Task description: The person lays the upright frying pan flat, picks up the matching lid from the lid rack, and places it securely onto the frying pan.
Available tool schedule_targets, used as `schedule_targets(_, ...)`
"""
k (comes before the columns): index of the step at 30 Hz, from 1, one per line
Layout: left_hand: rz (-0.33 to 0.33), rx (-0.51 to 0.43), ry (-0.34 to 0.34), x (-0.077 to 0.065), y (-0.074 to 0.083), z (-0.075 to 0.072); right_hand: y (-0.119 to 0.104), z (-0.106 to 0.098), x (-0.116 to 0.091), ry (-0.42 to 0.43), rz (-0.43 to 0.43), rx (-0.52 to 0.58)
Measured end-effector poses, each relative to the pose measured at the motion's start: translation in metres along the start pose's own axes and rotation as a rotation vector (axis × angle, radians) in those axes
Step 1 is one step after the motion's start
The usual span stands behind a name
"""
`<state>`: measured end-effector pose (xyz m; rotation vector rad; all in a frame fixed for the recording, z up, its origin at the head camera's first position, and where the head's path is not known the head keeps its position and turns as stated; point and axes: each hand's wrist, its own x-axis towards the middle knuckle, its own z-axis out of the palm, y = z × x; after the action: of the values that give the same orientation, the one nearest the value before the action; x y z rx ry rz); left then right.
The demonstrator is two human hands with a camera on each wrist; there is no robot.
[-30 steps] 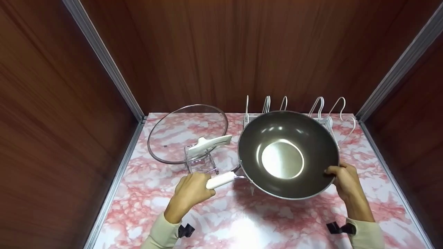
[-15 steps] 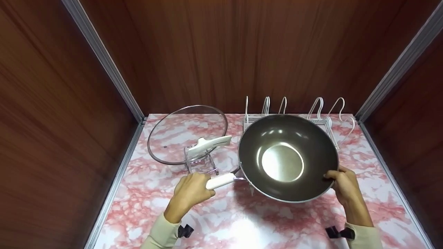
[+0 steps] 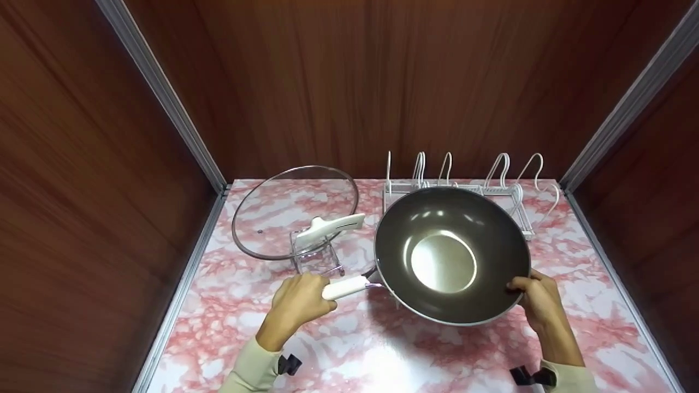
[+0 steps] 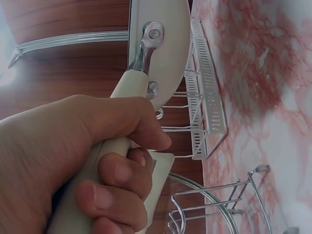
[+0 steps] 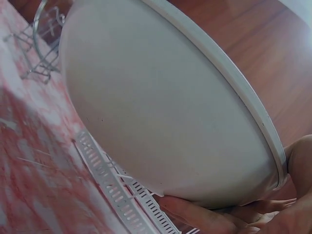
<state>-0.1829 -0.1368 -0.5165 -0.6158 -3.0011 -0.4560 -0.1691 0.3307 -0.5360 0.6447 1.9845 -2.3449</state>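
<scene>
A wok, dark inside and cream outside, is held above the table by both hands. My left hand grips its white handle; in the left wrist view the fingers wrap round the handle. My right hand pinches the rim on the right, thumb inside the bowl and fingers under the cream outer wall. Behind the wok stands a white wire rack with upright loops, partly hidden by the bowl.
A glass lid with a white handle leans in a small metal stand at the left. The pink marbled table has wood-grain panels at its back and sides.
The wok has come slightly nearer and lower in the head view, both hands still holding it. More of the white rack shows behind it.
</scene>
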Motion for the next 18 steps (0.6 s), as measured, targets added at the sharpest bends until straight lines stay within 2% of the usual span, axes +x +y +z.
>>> schedule_targets(18, 0.027, 0.039, 0.001, 0.001, -0.009, 0.011, 0.021, -0.001, -0.006, 0.010, 0.002, -0.004)
